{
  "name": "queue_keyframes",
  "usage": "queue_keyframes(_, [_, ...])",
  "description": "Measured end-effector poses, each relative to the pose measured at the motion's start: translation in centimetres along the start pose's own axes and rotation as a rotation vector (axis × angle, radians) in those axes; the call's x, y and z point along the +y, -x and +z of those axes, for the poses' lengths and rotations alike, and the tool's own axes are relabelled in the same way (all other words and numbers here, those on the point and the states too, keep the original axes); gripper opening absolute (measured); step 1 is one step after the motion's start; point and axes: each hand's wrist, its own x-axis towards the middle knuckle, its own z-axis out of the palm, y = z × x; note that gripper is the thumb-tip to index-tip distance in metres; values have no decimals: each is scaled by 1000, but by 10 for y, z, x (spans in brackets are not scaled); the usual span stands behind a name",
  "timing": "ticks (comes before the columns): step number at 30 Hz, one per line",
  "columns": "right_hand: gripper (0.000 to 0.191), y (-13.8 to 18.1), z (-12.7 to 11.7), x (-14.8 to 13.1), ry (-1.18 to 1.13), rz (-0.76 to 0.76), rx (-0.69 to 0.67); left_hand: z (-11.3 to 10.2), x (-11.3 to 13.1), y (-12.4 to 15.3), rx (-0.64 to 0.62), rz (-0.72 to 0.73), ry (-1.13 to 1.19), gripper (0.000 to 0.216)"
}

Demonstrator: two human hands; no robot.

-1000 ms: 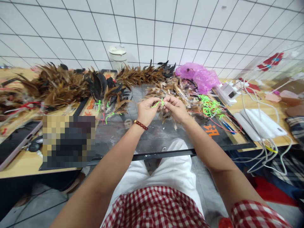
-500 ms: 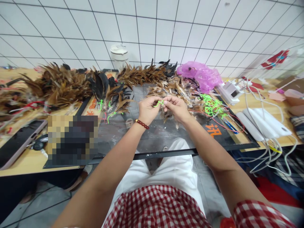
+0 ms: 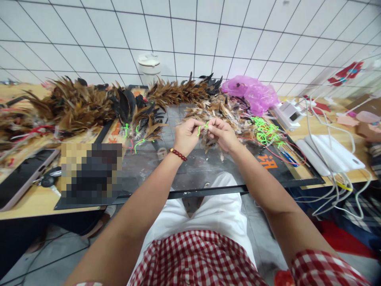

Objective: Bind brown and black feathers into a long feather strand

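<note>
Over the dark board (image 3: 190, 171), my left hand (image 3: 188, 135) and my right hand (image 3: 222, 133) meet with fingertips close together. A short bright green cord (image 3: 199, 131) is pinched between them, one end hanging below the left fingertips. Both hands are closed on it. Just behind the hands lies a pile of loose brown and pale feathers (image 3: 220, 107). To the left, black and brown feather bundles (image 3: 131, 109) are tied with green cord. A heap of green cords (image 3: 264, 131) lies right of my right hand.
Brown feathers (image 3: 80, 103) are piled at the left and in a row (image 3: 178, 92) along the back. A pink plastic bag (image 3: 251, 95), white box (image 3: 288, 115), pens (image 3: 288, 159) and cabled white device (image 3: 330, 155) stand right. A phone (image 3: 26, 178) and keys (image 3: 50, 178) lie left.
The fingers have shifted slightly on the green cord. Its loose end now hangs down below the left fingertips, where before it stretched sideways between the hands.
</note>
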Motion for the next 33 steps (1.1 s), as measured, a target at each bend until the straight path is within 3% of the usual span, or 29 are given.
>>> queue_keyframes(8, [47,1,2,0,-67,19,-48,2,0,-8,64,-209,254,22])
queue_keyframes(14, [46,2,8,-1,59,-46,-163,2,-3,-11,164,-342,344,20])
queue_keyframes(17, [45,3,6,-1,180,-68,-134,0,2,-12,173,-403,427,25])
queue_keyframes(23, [41,1,0,7,368,-96,-62,-2,3,-11,46,-386,464,43])
queue_keyframes(26, [37,0,0,10,398,-137,-27,-4,-4,-14,81,-369,426,46])
queue_keyframes(29, [30,2,0,8,427,-195,36,-20,-6,-26,186,-389,359,37])
queue_keyframes(33, [21,4,1,2,508,-254,89,-72,2,-46,314,-299,140,30])
